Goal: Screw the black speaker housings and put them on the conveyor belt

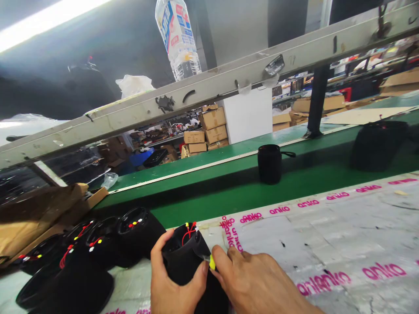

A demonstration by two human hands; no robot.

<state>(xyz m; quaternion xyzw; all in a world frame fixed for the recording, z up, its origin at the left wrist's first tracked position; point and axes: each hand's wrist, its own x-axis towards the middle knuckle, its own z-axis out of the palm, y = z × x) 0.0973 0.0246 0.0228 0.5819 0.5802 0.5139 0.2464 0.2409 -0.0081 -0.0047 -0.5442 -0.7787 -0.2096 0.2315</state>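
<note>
A black fabric-covered cylindrical housing [183, 262] stands tilted at the front middle, its open top facing up. Red wires with yellow, red and white connectors [190, 228] stick out of that opening. My left hand [172, 290] is wrapped round the housing, thumb on the near side. In the closed fingers of my right hand [258, 281] is a small yellow tool [212, 262] with a thin greyish tip, held against the housing's side just below the rim. Its exact kind is hidden by the fingers.
Several similar black housings [140, 235] with wires crowd the left, beside a cardboard box [42, 218]. Another with a strap stands on the green conveyor belt [209, 196], and a blurred dark one [376, 146] farther right. A bottle [179, 39] sits on the metal beam [219, 83] overhead.
</note>
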